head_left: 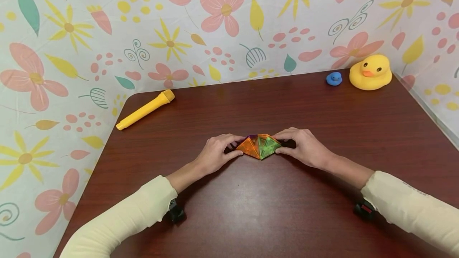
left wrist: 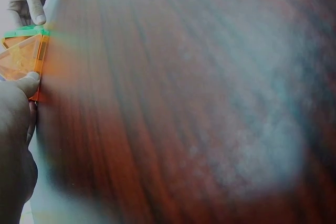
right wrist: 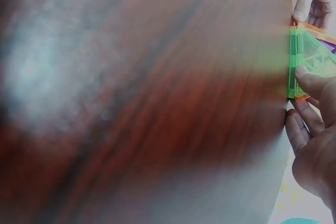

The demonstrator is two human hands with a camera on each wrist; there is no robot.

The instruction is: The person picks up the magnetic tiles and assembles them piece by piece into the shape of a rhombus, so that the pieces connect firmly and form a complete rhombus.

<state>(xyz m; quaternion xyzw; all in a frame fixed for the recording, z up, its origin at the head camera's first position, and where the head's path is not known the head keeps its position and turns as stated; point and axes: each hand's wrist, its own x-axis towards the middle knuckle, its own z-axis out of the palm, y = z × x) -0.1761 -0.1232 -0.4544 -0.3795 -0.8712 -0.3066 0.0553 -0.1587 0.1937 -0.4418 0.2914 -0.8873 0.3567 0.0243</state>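
Translucent magnetic tiles form a low, faceted shape on the table in the head view, with an orange tile (head_left: 248,147) at left, a green tile (head_left: 269,147) at right and purple and orange edges behind. My left hand (head_left: 216,151) grips the orange side between thumb and fingers. On the opposite side, my right hand (head_left: 305,146) pinches the green side. The left wrist view shows my left thumb on the orange tile (left wrist: 22,59). In the right wrist view, my right thumb lies against the green tile (right wrist: 314,53), fingers underneath its far edge.
A yellow toy microphone (head_left: 145,110) lies at the back left of the brown table (head_left: 236,218). At the back right sit a small blue duck (head_left: 334,79) and a larger yellow duck (head_left: 371,73). A flower-patterned cloth (head_left: 201,63) rises behind the table.
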